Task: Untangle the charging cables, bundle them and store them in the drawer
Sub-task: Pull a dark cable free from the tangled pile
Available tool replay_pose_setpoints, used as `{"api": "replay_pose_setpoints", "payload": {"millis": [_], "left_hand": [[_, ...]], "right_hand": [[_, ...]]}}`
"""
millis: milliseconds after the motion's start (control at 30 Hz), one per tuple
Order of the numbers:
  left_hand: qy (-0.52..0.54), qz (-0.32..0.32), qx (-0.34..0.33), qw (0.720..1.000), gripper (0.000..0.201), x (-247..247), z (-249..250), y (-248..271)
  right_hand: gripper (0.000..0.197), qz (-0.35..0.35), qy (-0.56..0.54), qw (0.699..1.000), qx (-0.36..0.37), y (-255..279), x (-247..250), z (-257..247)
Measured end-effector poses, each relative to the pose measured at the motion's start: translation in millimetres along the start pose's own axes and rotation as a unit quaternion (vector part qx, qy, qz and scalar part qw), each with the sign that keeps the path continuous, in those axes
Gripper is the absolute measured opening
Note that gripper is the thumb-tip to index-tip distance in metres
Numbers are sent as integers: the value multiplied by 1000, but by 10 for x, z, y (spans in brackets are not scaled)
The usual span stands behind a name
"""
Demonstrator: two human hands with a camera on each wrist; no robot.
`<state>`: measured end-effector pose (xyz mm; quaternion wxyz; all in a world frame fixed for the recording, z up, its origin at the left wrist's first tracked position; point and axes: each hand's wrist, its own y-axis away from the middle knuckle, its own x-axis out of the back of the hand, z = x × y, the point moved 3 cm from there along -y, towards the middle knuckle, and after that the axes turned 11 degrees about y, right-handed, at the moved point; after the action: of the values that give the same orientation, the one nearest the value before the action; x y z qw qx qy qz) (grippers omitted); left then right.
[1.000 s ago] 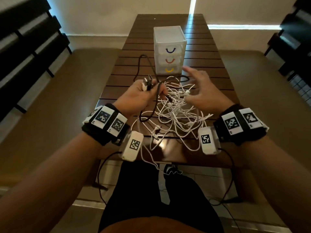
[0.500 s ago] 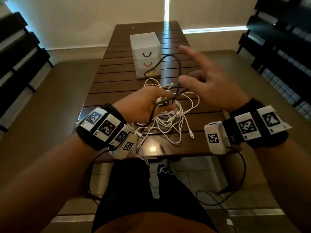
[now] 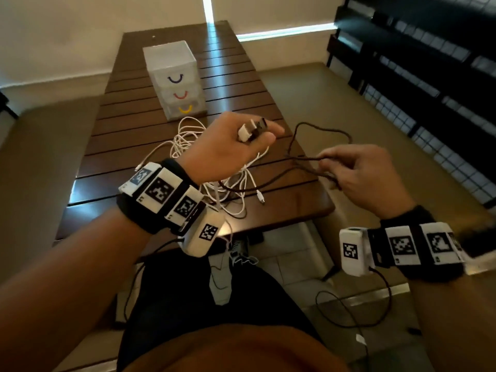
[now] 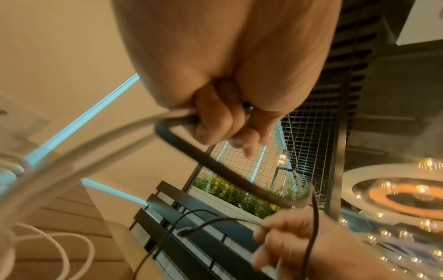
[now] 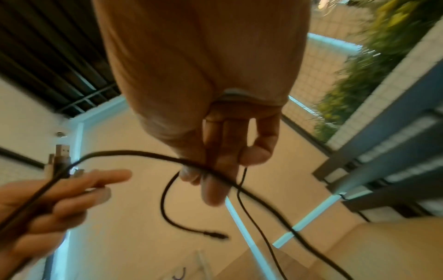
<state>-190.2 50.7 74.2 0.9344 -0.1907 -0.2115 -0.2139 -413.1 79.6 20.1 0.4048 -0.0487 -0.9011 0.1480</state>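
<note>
My left hand [image 3: 236, 149] is raised over the table and grips the plug ends [image 3: 252, 129] of a white and a black cable; in the left wrist view its fingers [image 4: 215, 121] curl round both cords. My right hand [image 3: 354, 170] pinches the black cable [image 3: 303, 159] further along, out past the table's right edge. The black cable's loop [image 3: 322, 130] hangs beyond that hand, and its small plug [image 5: 215, 235] dangles free. A tangle of white cables [image 3: 214, 167] lies on the wooden table [image 3: 139, 135]. The small white drawer unit [image 3: 174, 79] stands further back, all three drawers closed.
Dark slatted benches stand along the left and the right [image 3: 429, 89] of the table. The table's near edge [image 3: 241, 224] is just above my lap. Thin black wires [image 3: 357, 312] run from the wrist cameras down towards the floor.
My left hand has risen and turned so the plugs point up. The right hand, open before, now pinches the black cable and has drawn it right, away from the white tangle.
</note>
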Motion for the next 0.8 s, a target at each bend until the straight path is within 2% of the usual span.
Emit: {"api": "replay_pose_setpoints", "payload": {"millis": [100,200,400,467,533,600,700,733,800], "left_hand": [[53,44,-21,997,15,-129,33,-73],[101,87,-19,991,19,-258,18,-140],[230,25,9,973,25,-480,-64,-188],[245,11,17,969,27,-534,-90,-193],[235,-4,22,972,28,-596,-111,-209],[247,-19,54,967,28,-657,-116,-216],[204,-28,84,975,23,-713,-92,-195],[184,-28,83,979,21,-733,-94,-186],[199,-28,85,976,24,-785,-106,-182]], "right_hand": [[14,61,48,994,-72,263,-31,423],[18,117,72,982,-128,501,-100,803],[24,109,75,946,-296,791,-348,1520],[28,75,109,931,-340,858,-408,1758],[29,-15,143,914,-379,922,-490,1966],[28,-107,145,897,-403,999,-609,2096],[39,-192,132,868,-438,1116,-759,2143],[45,-206,112,868,-438,1127,-797,2106],[46,-185,-23,885,-427,1082,-839,1935]]}}
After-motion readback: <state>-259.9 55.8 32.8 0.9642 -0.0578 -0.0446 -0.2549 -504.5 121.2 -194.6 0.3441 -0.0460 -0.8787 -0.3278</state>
